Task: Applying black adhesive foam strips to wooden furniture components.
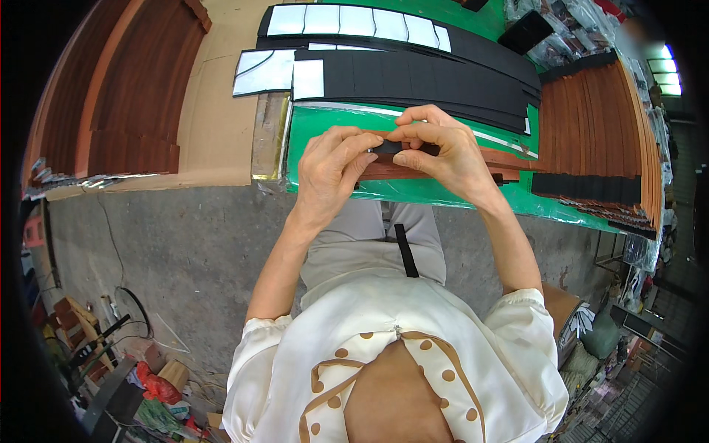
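Observation:
Over the front of the green table top, my left hand and my right hand meet at a small black piece. The thumb and fingers of each hand pinch one end of it. Just below lies a reddish-brown strip, running right under my right hand; my hands partly cover it. Beyond my hands are long black strips in overlapping layers, cut across into segments. White backing shows on some of them.
A tall stack of brown strips with black ends stands at the right. More brown strips rest on cardboard at the left. A black phone-like slab lies near plastic-wrapped bundles. Clutter covers the floor at lower left.

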The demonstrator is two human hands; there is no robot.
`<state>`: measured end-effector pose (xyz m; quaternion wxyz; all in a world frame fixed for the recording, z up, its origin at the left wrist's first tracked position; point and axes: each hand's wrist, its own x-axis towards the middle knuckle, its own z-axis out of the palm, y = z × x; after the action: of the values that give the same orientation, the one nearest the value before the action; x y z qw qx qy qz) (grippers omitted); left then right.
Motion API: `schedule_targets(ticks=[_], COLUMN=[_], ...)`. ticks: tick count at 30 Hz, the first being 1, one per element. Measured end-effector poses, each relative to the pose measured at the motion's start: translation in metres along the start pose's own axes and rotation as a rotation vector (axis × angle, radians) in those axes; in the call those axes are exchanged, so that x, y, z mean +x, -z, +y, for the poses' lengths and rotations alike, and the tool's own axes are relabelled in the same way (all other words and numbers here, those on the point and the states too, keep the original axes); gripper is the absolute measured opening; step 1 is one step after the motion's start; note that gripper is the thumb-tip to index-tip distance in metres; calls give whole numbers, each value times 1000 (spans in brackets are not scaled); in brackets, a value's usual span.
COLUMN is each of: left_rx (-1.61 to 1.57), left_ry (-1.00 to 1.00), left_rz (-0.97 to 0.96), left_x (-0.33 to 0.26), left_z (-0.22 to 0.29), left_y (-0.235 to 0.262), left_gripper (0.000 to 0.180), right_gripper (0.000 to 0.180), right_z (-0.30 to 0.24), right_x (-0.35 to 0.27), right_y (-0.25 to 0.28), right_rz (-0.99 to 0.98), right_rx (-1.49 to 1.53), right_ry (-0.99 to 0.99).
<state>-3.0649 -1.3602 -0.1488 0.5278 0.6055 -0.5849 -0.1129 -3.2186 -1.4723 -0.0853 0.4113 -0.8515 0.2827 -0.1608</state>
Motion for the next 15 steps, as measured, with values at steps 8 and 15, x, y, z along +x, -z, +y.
schedule_targets(ticks=[8,15], left_rx=[15,12], left_ry=[-2,-11], left_rz=[11,10], left_x=[-2,-2], left_z=[0,-1], left_y=[-2,-3], left_gripper=[21,22], right_gripper=[26,19], right_z=[13,16], right_x=[-9,-9], right_y=[-2,-8], right_rz=[65,142], right_rx=[71,-36], right_ry=[69,144])
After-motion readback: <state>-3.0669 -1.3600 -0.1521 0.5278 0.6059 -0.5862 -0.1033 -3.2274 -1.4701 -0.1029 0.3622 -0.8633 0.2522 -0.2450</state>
